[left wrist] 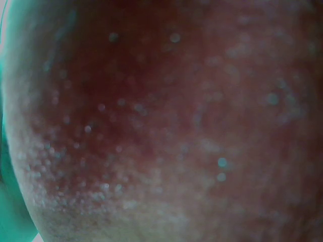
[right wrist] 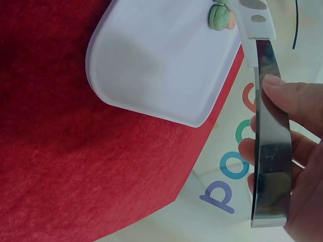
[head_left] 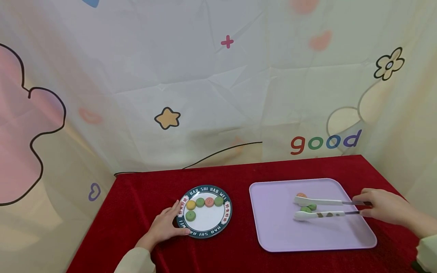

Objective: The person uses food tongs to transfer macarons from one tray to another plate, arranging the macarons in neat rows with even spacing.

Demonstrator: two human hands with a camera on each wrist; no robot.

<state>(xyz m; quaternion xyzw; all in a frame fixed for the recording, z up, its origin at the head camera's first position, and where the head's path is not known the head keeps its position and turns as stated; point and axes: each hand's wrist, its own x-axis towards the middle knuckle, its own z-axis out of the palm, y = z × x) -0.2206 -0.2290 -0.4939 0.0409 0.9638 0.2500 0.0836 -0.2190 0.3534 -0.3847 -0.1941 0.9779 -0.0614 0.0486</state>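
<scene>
My left hand (head_left: 164, 224) rests at the left rim of a round plate (head_left: 209, 223), its thumb and fingers spread along the edge. Several macarons lie on that plate: a yellow one (head_left: 190, 205), a pink one (head_left: 209, 202) and green ones (head_left: 190, 215). My right hand (head_left: 387, 205) holds metal-handled tongs (head_left: 321, 214) with white tips, pinched between thumb and fingers. The tongs' arms stand apart over a lilac tray (head_left: 276, 231), with green macarons (right wrist: 219, 17) between them. An orange-pink macaron (head_left: 301, 195) is partly hidden behind the far arm. Only blurred skin fills the left wrist view.
A red cloth (head_left: 239, 242) covers the table under the plate and tray. Behind its far edge hangs a pale printed curtain (head_left: 211, 87), which also runs down both sides. The tray has a low raised rim.
</scene>
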